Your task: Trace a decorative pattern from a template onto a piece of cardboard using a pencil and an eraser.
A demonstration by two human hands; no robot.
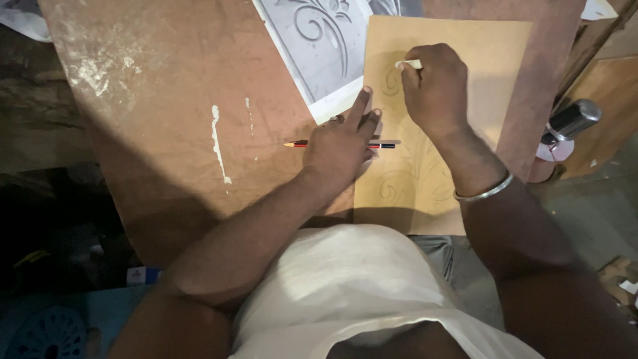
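Small white eraser (408,64) pinched in the right hand (435,86), fingers curled tight round it, only its pale end showing; pressed against the tan board (465,53) near the upper left part, over a faint pencilled scroll; more faint curling lines lower on the board, near the person's body. Tan board lies on the brown worktable (166,100), its left edge overlapping a grey printed sheet with a floral scroll pattern (319,40). Left hand (342,146) flat on the board's left edge, fingers spread and extended, holding nothing, fingertips reaching the corner of the printed sheet; palm rests over a red and blue pencil (296,143), which lies crosswise on the table, its tip pointing left, its other end coming out on the board. Metal bangle (484,194) on the right wrist. White streaks and pale smears on the tabletop to the left. Beyond the table's right edge, a dark cylindrical tool with a shiny metal body (571,119); what kind, cannot tell. Person's white shirt (345,286) fills the lower view.
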